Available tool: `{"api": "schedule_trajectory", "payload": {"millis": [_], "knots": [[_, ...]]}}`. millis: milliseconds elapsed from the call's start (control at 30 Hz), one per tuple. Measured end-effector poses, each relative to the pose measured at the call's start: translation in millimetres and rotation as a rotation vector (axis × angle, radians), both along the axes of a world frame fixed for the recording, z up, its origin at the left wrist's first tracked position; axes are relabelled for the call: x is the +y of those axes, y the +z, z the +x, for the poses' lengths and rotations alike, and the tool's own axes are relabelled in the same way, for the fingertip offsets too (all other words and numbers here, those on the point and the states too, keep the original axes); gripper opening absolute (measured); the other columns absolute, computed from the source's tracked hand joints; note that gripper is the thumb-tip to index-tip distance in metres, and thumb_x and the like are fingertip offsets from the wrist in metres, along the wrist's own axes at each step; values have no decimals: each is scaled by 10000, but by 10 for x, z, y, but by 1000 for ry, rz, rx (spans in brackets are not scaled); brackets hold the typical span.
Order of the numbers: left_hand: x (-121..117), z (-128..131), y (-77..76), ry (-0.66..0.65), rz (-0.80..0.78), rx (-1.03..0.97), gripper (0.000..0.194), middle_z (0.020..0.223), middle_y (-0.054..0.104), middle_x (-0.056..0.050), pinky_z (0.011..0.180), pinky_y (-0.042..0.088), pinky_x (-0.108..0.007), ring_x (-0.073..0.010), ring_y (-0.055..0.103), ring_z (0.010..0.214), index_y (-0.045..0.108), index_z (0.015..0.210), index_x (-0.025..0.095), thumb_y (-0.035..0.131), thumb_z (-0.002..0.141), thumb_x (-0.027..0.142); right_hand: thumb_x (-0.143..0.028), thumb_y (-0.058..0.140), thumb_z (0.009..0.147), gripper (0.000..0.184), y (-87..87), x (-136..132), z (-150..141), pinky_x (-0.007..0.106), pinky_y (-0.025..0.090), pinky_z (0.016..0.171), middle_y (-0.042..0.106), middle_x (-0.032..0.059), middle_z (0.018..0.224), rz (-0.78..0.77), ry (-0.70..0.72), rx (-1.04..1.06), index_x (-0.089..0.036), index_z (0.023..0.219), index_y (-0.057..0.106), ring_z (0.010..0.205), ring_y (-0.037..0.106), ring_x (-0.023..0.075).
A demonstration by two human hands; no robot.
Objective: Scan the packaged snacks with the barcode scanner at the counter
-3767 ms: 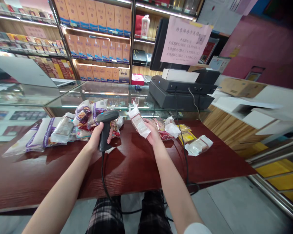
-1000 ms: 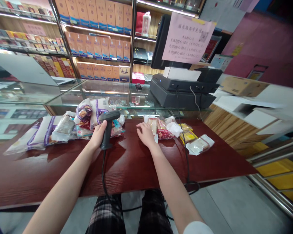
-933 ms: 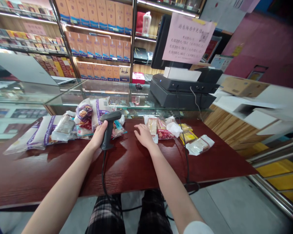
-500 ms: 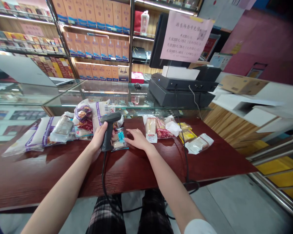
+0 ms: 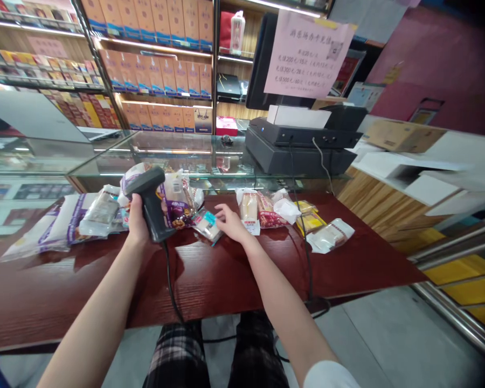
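Observation:
A black handheld barcode scanner (image 5: 152, 210) is gripped by my left hand (image 5: 137, 223), raised over the table with its head tilted up to the left. Its cable hangs down past the table's front edge. My right hand (image 5: 231, 223) has its fingers on the right edge of a small blue-and-white snack packet (image 5: 207, 227), which lies slanted on the table. Behind the scanner is a purple-and-white snack bag (image 5: 178, 199), printed with nuts. To the right of my right hand lies a clear-wrapped snack pack with a white label (image 5: 250, 213).
More bagged snacks (image 5: 73, 215) lie at the left of the dark red table (image 5: 210, 285). A red bag (image 5: 269, 210), yellow packs (image 5: 309, 218) and a white packet (image 5: 333, 236) lie at right. Behind stand a glass counter (image 5: 178, 145) and a black register (image 5: 299, 151).
My left hand has moved left and up with the scanner, uncovering the purple-and-white bag. The small packet has turned and shifted right under my right hand, its printed face now different.

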State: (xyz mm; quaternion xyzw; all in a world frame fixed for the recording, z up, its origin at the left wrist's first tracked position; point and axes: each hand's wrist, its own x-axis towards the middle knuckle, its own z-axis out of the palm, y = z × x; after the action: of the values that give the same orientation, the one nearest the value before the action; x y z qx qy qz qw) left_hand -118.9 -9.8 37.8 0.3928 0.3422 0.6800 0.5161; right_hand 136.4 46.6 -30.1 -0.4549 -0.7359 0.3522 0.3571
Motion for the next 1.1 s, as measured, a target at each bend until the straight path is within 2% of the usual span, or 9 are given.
{"api": "schedule_trajectory", "payload": {"millis": [100, 167, 267, 367, 467, 633, 833, 967, 1100], "knots": [[44, -62, 2, 106, 63, -35, 660, 622, 639, -30, 444, 456, -206, -117, 577, 515, 636, 943, 114, 548, 813, 755, -95, 579, 803, 393, 36, 86, 156, 342, 519, 833, 708, 9, 979, 72, -235, 13, -260, 1160, 581, 859, 670, 190], [50, -63, 3, 88, 68, -50, 636, 624, 639, -30, 482, 475, -197, -114, 578, 538, 642, 968, 110, 552, 832, 725, -109, 569, 794, 343, 52, 144, 252, 352, 513, 849, 694, 14, 962, 108, -353, 63, -250, 1105, 595, 846, 659, 193], [37, -24, 4, 38, 63, -67, 595, 657, 655, -35, 503, 495, -210, -119, 580, 546, 661, 989, 113, 596, 834, 684, -158, 594, 760, 234, 48, 229, 323, 342, 511, 858, 678, 25, 952, 100, -461, 275, -229, 983, 590, 885, 650, 191], [4, 28, 10, -26, 43, -71, 534, 723, 678, -41, 511, 513, -229, -137, 610, 577, 677, 1017, 144, 627, 840, 645, -213, 620, 717, 181, 27, 289, 298, 310, 520, 773, 655, 5, 858, -45, -495, 562, -220, 888, 564, 838, 644, 184], [-40, 71, 13, -127, -35, -11, 556, 662, 642, -29, 436, 475, -241, -140, 583, 509, 678, 949, 164, 614, 816, 699, -198, 634, 662, 212, 14, 304, 239, 256, 497, 643, 631, -24, 758, -189, -480, 773, -213, 865, 575, 726, 616, 156], [-98, 153, -4, -243, -142, 86, 650, 646, 615, -8, 353, 402, -233, -103, 489, 412, 641, 896, 163, 656, 715, 787, -104, 693, 591, 298, 6, 293, 207, 196, 474, 576, 661, -31, 769, -220, -469, 947, -207, 854, 599, 703, 621, 123], [-152, 254, 0, -232, -129, 115, 616, 649, 622, -20, 358, 379, -220, -102, 477, 434, 658, 915, 158, 633, 763, 755, -256, 575, 839, 87, 40, 319, 249, 204, 436, 457, 685, -1, 740, -676, -246, 1266, -215, 914, 593, 576, 618, 133], [-190, 306, 24, -257, -82, 138, 662, 635, 621, -23, 386, 395, -230, -125, 508, 475, 676, 952, 162, 636, 734, 786, -352, 456, 937, 235, 147, 251, 278, 231, 460, 486, 729, 60, 832, -800, -108, 1393, -200, 991, 627, 618, 632, 152], [-184, 361, -31, -328, -54, 185, 654, 645, 633, -39, 444, 412, -232, -128, 524, 513, 682, 919, 152, 604, 768, 783, -577, 353, 968, 511, 254, 119, 299, 305, 537, 623, 748, 128, 1049, -816, 76, 1421, -183, 1134, 633, 796, 679, 196]]}}
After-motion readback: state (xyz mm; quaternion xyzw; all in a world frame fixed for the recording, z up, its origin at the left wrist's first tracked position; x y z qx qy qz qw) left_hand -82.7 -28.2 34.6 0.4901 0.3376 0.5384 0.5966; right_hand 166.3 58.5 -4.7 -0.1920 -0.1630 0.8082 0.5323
